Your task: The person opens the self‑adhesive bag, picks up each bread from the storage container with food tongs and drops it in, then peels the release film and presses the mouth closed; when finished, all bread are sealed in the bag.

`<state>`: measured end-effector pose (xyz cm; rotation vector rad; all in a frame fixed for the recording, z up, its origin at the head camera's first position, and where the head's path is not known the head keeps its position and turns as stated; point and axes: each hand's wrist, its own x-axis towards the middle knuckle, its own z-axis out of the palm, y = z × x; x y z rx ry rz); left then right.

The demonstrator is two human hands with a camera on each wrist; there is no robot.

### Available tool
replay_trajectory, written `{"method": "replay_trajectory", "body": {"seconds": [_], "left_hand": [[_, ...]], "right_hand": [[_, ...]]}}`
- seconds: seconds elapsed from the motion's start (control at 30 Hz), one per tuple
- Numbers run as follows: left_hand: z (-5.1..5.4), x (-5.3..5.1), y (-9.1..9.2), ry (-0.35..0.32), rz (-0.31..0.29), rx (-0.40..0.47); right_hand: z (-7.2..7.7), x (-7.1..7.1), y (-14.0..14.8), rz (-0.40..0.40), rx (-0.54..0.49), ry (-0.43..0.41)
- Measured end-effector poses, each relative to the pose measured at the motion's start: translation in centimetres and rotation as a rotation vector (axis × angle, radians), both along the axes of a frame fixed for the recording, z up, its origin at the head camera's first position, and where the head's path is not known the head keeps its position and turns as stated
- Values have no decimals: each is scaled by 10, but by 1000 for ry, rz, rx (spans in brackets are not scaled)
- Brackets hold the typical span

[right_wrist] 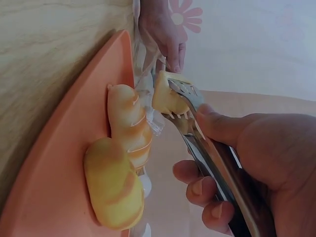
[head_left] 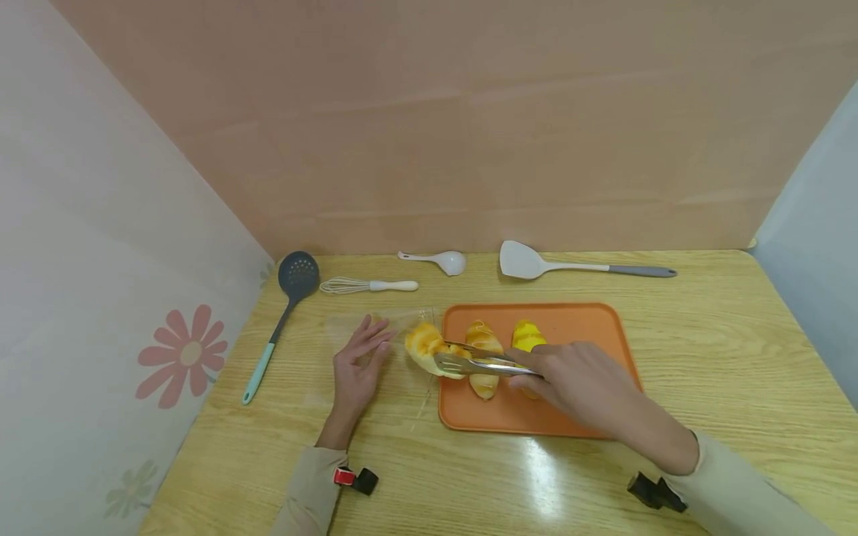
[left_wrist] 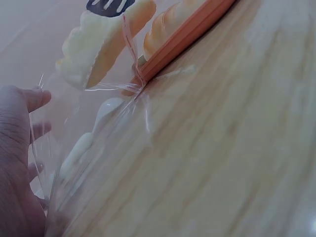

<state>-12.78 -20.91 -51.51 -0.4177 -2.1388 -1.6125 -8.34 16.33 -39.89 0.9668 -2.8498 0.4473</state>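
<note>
My right hand grips metal tongs, whose ends clamp a golden-topped, pale-bottomed bread. The bread hangs past the left edge of the orange tray; in the left wrist view this bread shows behind clear film. My left hand holds the edge of a clear plastic bag, fingers bent at the film. On the tray lie a brown-striped bread and a yellow bread, the yellow one partly hidden by my right hand in the head view.
Behind the tray are a white spatula with grey handle, a white spoon and a whisk. A dark slotted ladle with a mint handle lies at the left. A wall stands behind the wooden table.
</note>
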Motion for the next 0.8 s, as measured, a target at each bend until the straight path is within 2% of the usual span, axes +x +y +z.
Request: {"method": "replay_trajectory", "body": {"seconds": [0.23, 0.4, 0.5, 0.63, 0.7, 0.8], "left_hand": [[0, 0, -1, 38, -29, -2], [0, 0, -2, 71, -56, -11], [0, 0, -2, 76, -37, 6], [1, 1, -1, 69, 1, 51], [1, 1, -1, 62, 0, 63], [1, 2, 0, 44, -18, 55]], "right_hand": [[0, -7, -11, -6, 51, -10], [-7, -12, -20, 18, 85, 79], [-10, -15, -25, 32, 95, 107], [-12, -16, -30, 34, 109, 84], [-13, -15, -33, 30, 110, 59], [-15, -15, -37, 45, 107, 69]]}}
